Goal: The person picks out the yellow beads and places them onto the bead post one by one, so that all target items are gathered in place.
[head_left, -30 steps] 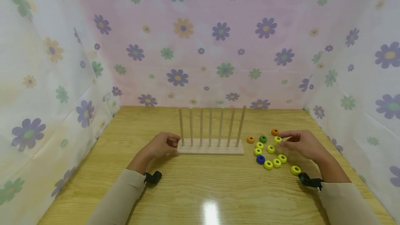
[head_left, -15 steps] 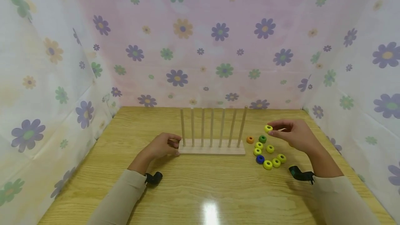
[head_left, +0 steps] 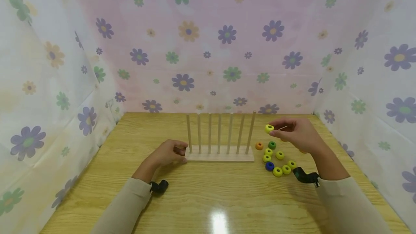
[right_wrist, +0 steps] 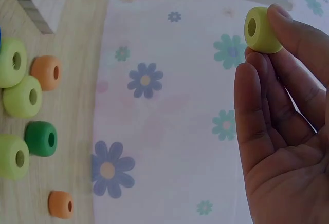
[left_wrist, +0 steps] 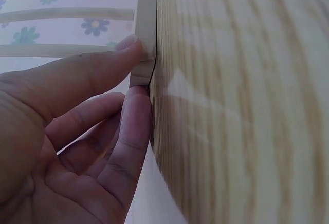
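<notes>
A wooden peg rack (head_left: 219, 158) stands at mid-table, with a row of several upright bare pegs on a flat base. My left hand (head_left: 169, 152) holds the left end of that base; in the left wrist view the thumb (left_wrist: 97, 72) lies on its front face and a finger touches its end. Between thumb and fingertips my right hand (head_left: 297, 133) pinches a yellow bead (head_left: 269, 129), raised above the table to the right of the rack. The bead's hole shows plainly in the right wrist view, where the bead (right_wrist: 261, 31) appears close to a peg's tip.
Loose beads lie right of the rack: several yellow beads (head_left: 277, 172), a blue bead (head_left: 269, 166), a green bead (head_left: 272, 145) and an orange bead (head_left: 259, 146). Another orange bead (right_wrist: 61, 204) shows in the right wrist view. Flowered cloth (head_left: 208, 64) walls the table's back and sides.
My right hand has lifted the yellow bead off the table and carried it left and up toward the rack's right end peg. The left hand stays at the base.
</notes>
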Tool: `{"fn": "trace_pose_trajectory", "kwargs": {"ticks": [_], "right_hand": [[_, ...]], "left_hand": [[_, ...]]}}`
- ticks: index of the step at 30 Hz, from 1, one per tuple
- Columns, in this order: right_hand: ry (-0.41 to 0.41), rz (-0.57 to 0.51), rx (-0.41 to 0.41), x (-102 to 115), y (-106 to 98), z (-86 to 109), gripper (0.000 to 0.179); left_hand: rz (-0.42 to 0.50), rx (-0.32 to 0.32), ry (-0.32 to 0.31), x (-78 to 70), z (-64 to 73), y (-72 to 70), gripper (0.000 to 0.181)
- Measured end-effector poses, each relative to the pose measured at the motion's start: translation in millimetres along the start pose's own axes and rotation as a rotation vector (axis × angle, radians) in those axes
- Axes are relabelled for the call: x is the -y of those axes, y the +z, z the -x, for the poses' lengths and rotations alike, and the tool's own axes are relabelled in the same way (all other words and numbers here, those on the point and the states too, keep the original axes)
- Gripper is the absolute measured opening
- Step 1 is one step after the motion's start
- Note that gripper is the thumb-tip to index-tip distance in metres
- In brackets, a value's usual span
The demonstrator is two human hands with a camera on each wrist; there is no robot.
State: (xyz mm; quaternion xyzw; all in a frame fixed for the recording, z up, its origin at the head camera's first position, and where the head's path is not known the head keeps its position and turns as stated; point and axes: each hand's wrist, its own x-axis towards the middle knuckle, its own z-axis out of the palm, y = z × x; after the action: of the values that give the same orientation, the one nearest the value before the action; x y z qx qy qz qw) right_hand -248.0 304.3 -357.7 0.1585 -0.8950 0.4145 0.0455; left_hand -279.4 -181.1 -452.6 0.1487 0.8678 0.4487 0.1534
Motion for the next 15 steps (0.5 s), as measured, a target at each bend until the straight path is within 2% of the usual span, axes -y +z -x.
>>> {"fn": "trace_pose_trajectory", "kwargs": {"ticks": [5, 12, 15], "right_hand": [[-0.019, -0.008, -0.003, 10.8, 0.4, -2.6, 0.033], [-0.113, 0.027, -0.048, 27.8, -0.8, -4.0, 0.025], [-0.126, 0.020, -0.064, 36.9, -0.4, -6.1, 0.024]], "left_hand": [[-0.003, -0.011, -0.008, 0.5, 0.3, -0.2, 0.063], [0.000, -0.014, -0.018, -0.9, -0.8, 0.0, 0.061], [-0.009, -0.016, -0.021, -1.3, -0.9, 0.7, 0.062]]}}
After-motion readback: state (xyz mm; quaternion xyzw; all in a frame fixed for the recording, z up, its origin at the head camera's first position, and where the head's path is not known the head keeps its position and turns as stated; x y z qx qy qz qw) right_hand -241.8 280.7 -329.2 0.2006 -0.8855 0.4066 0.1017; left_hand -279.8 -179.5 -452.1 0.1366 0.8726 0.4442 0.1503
